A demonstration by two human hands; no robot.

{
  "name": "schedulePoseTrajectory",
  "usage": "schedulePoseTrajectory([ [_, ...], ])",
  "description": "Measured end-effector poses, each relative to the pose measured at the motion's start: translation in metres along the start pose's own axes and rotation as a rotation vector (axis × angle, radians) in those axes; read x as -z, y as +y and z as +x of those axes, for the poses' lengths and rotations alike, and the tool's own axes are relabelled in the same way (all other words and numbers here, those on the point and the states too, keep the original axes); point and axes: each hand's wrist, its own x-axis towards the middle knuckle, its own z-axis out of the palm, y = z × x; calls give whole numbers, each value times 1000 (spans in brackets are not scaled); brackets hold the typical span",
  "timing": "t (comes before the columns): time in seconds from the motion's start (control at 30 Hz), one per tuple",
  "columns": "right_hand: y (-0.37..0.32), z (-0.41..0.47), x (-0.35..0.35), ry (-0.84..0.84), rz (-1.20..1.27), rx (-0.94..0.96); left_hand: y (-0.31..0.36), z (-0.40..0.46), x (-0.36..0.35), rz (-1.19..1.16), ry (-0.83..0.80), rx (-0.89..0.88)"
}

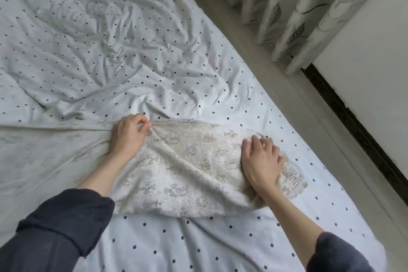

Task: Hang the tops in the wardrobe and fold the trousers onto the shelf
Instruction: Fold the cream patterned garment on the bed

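Head cam: trousers [187,168] lie left-right; left hand [129,137] pinches edge, right hand [261,161] presses flat.

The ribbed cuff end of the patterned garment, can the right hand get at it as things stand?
Probably yes: the right hand already rests on the patterned garment right beside its ribbed cuff, with nothing lying between them on the bed.

Rumpled polka-dot bedsheet [154,62], leaf-patterned curtain [298,11] beside.
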Motion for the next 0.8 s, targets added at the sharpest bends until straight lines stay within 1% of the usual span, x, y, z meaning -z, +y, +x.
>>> schedulePoseTrajectory([
  [0.1, -3, -7, -2, -36, -4, 5, -4, -7, 10, 51, 16, -31],
  [0.17, -10, -13, -1, -37, -3, 50, -13, -17, 21, 131, 65, -80],
  [0.23, -24, -23, -1, -43, 2, 142, -25, -31, 35, 192, 114, -75],
  [0.37, -68, -62, -11, -67, -19, 399, -57, -70, 67, 236, 196, 62],
  [0.5, -112, -116, -30, -72, -35, 680, -92, -124, 92, 181, 216, 130],
  [0.6, -137, -154, -47, -118, -44, 860, -120, -166, 98, 16, 214, 193],
  [0.7, -163, -188, -64, -182, -50, 955, -149, -203, 98, -51, 231, 274],
  [0.8, -187, -219, -83, -189, -58, 1005, -189, -226, 105, -32, 259, 270],
])
